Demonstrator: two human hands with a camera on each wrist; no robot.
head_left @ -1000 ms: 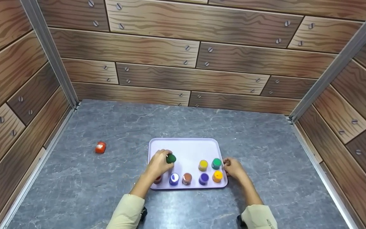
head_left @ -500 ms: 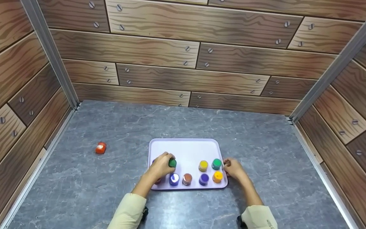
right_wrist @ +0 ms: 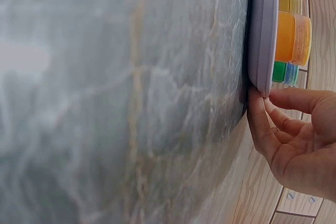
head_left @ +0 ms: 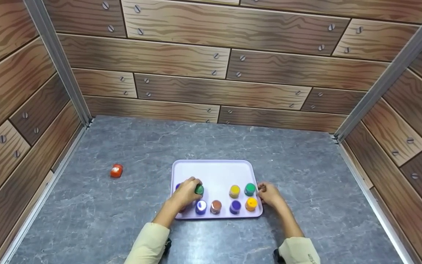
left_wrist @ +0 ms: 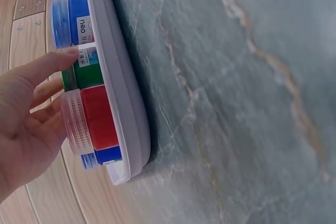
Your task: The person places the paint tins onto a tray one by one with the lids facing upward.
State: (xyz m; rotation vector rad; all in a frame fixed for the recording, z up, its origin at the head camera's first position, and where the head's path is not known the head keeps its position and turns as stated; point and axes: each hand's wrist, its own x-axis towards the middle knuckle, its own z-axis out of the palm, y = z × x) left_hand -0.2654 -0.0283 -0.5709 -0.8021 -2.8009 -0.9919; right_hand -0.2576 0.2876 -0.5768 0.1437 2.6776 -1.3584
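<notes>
My left hand [head_left: 186, 193] pinches a dark green paint jar [head_left: 199, 189] by its lid, thumb on one side and fingers on the other. In the left wrist view this green jar [left_wrist: 89, 72] stands on the lilac tray [left_wrist: 113, 66], between a red jar [left_wrist: 100, 116] and a blue jar [left_wrist: 79, 22]. My right hand [head_left: 269, 193] grips the tray's right edge. In the right wrist view its thumb [right_wrist: 294, 98] lies on the rim and its fingers are underneath. The red jar is mostly hidden behind my left hand in the head view.
On the tray also stand brown [head_left: 215, 207], purple [head_left: 235, 207], yellow [head_left: 234, 191], orange [head_left: 251, 204] and lighter green [head_left: 250, 189] jars. An orange-red jar [head_left: 116, 171] lies on its side on the grey marbled table, left of the tray. Wood-patterned walls enclose the table.
My left hand has lowered the dark green jar and brought it slightly toward me, onto the tray behind the blue jar. The right hand has stayed at the tray edge.
</notes>
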